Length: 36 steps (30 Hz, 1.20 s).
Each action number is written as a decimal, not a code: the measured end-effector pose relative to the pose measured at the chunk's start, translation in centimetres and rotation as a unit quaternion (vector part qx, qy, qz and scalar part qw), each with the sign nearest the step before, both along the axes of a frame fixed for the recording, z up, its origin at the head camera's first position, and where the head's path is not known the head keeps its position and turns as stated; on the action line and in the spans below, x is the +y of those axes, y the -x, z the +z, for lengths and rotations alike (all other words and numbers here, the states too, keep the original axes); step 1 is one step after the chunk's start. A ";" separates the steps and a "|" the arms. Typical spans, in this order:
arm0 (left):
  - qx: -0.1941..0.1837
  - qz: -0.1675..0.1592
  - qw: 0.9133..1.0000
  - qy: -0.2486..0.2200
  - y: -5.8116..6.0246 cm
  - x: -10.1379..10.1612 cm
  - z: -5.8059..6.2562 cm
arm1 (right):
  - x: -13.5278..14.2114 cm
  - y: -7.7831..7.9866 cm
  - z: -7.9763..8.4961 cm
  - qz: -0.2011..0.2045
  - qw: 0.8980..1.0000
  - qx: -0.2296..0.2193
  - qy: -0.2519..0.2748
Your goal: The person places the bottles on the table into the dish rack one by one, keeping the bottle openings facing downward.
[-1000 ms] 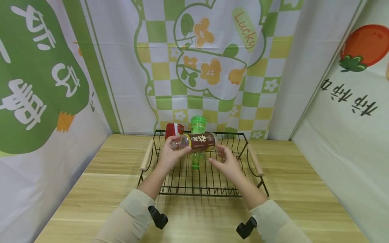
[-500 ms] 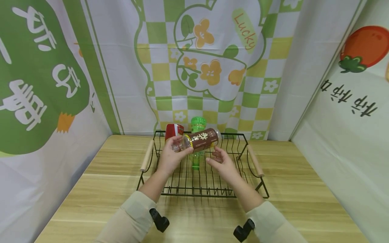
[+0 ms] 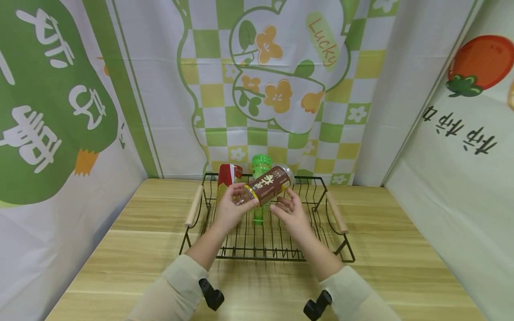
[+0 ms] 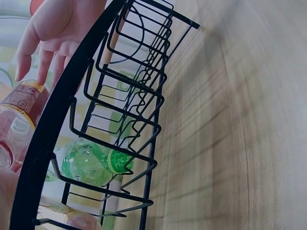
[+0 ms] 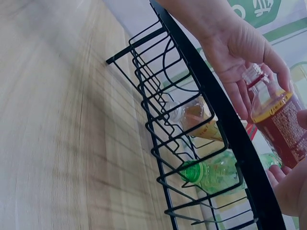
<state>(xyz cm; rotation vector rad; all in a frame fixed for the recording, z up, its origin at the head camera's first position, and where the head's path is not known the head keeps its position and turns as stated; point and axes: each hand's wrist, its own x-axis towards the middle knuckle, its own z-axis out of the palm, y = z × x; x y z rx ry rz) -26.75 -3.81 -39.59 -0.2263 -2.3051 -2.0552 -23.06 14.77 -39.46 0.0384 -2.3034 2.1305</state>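
Note:
My left hand (image 3: 229, 207) grips a clear plastic bottle (image 3: 268, 185) near its neck end; the brown label carries gold writing and a yellow edge. The bottle is tilted, its base up toward the right, above a black wire rack (image 3: 281, 259). In the right wrist view, the threaded neck of this drink bottle (image 5: 278, 115) shows no cap. Fingertips of my right hand (image 3: 293, 211) are at the underside of the base end, fingers loosely bent. Behind it a green bottle (image 3: 262, 162) lies in the rack with its cap toward me. To the left lies a red-and-yellow labelled bottle (image 3: 230, 174).
The rack has wooden handles on its left (image 3: 194, 206) and right (image 3: 336, 212). It stands on a wood-grain table (image 3: 144, 249). A patterned curtain (image 3: 289, 89) hangs right behind, with white cloth walls on both sides.
The held bottle has turned from nearly level to tilted, its base end rising at the right. My right hand has shifted slightly left, its fingers closer to the bottle.

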 end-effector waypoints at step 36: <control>-0.045 -0.118 0.991 0.032 -0.8 1.1 -1.0 | -1.3 0.8 0.0 -0.014 0.997 0.008 0.078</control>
